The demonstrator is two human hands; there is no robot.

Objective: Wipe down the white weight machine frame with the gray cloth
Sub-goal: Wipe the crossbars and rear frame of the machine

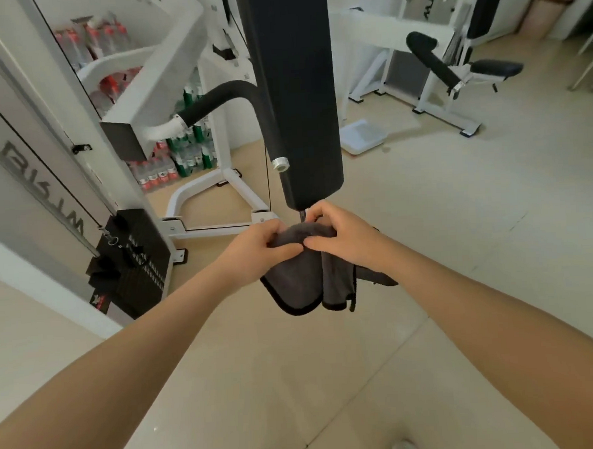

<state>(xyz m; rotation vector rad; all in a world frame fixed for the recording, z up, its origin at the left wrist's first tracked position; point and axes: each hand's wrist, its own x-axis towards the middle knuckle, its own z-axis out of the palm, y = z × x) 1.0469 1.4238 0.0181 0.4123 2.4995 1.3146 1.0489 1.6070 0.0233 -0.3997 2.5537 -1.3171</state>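
Note:
A gray cloth (pixel 308 278) with black edging hangs folded between my hands, above the tiled floor. My left hand (pixel 258 248) pinches its top edge from the left. My right hand (pixel 337 236) grips the same edge from the right, thumbs nearly meeting. The white weight machine frame (pixel 197 202) stands just beyond, its base tubes on the floor and its upright rising at the left. A long black pad (pixel 294 87) of the machine hangs straight down, ending just above my hands.
A black weight stack (pixel 132 263) with cable sits at the left. Packs of bottled water (pixel 178 158) are stacked behind the frame. A second white machine with black pads (pixel 452 72) stands at the back right. A white tray (pixel 362 135) lies on the floor.

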